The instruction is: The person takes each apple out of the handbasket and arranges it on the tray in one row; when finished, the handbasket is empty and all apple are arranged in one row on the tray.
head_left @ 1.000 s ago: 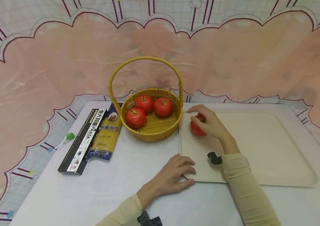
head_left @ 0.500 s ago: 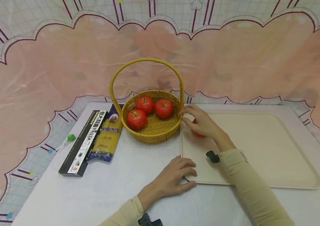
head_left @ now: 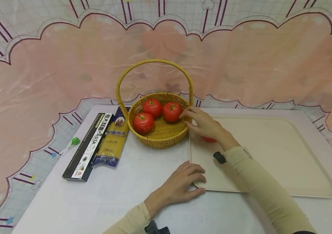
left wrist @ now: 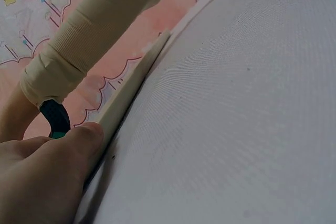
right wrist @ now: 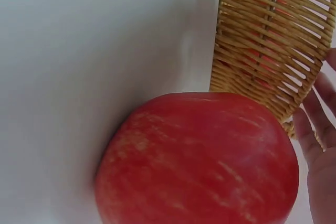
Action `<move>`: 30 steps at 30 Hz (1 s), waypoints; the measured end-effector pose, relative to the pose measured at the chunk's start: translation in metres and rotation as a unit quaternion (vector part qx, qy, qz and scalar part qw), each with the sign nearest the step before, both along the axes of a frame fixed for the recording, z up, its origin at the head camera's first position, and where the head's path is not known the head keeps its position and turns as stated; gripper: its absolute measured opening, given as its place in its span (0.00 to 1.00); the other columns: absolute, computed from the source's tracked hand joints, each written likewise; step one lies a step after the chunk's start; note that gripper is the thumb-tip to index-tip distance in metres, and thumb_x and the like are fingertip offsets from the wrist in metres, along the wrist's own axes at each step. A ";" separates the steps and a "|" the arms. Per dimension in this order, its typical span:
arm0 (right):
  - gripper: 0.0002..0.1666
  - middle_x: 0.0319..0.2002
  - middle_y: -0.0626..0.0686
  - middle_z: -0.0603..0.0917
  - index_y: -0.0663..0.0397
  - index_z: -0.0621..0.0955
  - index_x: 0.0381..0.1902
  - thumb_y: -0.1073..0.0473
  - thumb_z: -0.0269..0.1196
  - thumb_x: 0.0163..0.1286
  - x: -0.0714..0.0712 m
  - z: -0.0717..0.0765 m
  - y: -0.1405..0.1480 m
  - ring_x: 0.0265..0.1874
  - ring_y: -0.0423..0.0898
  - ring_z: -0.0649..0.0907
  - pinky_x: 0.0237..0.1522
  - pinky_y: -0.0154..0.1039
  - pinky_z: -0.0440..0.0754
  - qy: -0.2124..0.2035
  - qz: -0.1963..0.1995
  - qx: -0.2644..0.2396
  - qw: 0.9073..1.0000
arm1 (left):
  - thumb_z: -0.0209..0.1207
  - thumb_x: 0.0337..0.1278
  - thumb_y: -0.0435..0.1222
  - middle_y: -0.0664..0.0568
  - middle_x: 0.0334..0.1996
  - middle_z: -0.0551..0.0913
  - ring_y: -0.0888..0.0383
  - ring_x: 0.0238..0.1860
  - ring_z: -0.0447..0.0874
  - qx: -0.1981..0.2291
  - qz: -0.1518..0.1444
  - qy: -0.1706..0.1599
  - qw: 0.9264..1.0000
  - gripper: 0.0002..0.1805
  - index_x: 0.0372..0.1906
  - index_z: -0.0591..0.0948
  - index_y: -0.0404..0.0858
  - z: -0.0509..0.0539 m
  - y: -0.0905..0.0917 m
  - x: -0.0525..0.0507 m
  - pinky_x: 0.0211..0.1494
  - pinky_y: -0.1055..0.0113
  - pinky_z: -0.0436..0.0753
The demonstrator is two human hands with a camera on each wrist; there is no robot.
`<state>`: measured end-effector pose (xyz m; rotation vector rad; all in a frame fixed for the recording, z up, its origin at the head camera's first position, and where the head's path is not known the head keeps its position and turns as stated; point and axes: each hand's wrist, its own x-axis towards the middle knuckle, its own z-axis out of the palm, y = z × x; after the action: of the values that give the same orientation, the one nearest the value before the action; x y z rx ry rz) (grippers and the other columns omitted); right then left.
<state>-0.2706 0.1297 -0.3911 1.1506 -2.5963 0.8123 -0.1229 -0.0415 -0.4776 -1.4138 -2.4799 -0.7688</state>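
In the head view my left hand (head_left: 180, 183) rests at the front left corner of a cream tray (head_left: 271, 156), fingers over its edge. The left wrist view shows my thumb (left wrist: 86, 135) against the tray's side. My right hand (head_left: 204, 123) reaches across to a yellow wicker basket (head_left: 166, 141), fingers spread at its right rim and nearest an apple inside (head_left: 171, 111). No grip on that apple shows. Under the right hand, a red apple (right wrist: 199, 161) sits on the tray, partly hidden in the head view. Two more apples (head_left: 143, 123) lie in the basket.
Left of the basket lie a yellow and blue pasta packet (head_left: 111, 138) and a black and white pasta box (head_left: 88, 148). A green lollipop (head_left: 75, 141) is beside the box. A patterned cloth (head_left: 66, 71) hangs behind the white table (head_left: 142, 182).
My right hand has moved left from above the apple on the tray to the basket's right rim. That apple stays on the tray. My left hand keeps its place.
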 end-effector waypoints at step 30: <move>0.24 0.66 0.62 0.59 0.47 0.73 0.58 0.57 0.62 0.64 -0.040 0.002 -0.044 0.65 0.59 0.64 0.65 0.54 0.69 0.004 0.023 0.120 0.992 | 0.59 0.58 0.50 0.59 0.54 0.76 0.63 0.61 0.68 0.006 -0.011 -0.010 1.000 0.12 0.43 0.79 0.51 -0.003 0.001 0.000 0.72 0.62 0.63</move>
<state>-0.3105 0.0862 -0.3891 1.2770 -2.7263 0.5109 -0.1233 -0.0405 -0.4801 -1.4373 -2.4753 -0.8051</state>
